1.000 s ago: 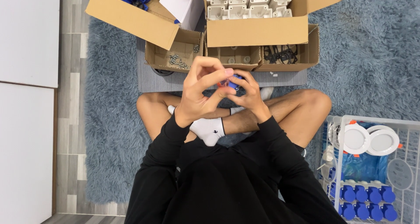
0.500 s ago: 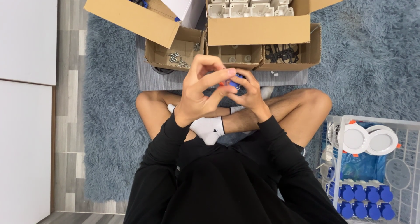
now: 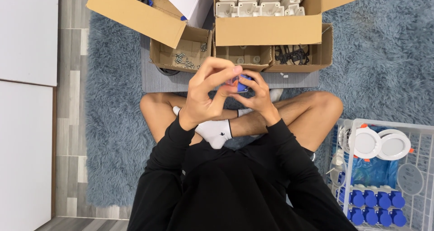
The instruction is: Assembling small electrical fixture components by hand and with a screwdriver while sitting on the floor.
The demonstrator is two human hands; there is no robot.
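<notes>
I sit cross-legged on a blue shaggy rug. Both hands are raised together above my crossed legs. My left hand [image 3: 205,93] curls over the top, its fingertips pinching a small blue part [image 3: 242,84] with a bit of orange beside it. My right hand [image 3: 255,95] grips the same part from below and the right. Most of the part is hidden by my fingers.
Open cardboard boxes stand ahead: one with white plastic housings [image 3: 257,0], small trays with screws [image 3: 183,59], white pieces [image 3: 246,58] and black clips [image 3: 291,55]. A white wire basket [image 3: 384,168] at my right holds round white lamps and several blue parts. White panels lie at left.
My hands stay clasped on the small part; the fingers of the left hand shift slightly over it. Nothing else has moved.
</notes>
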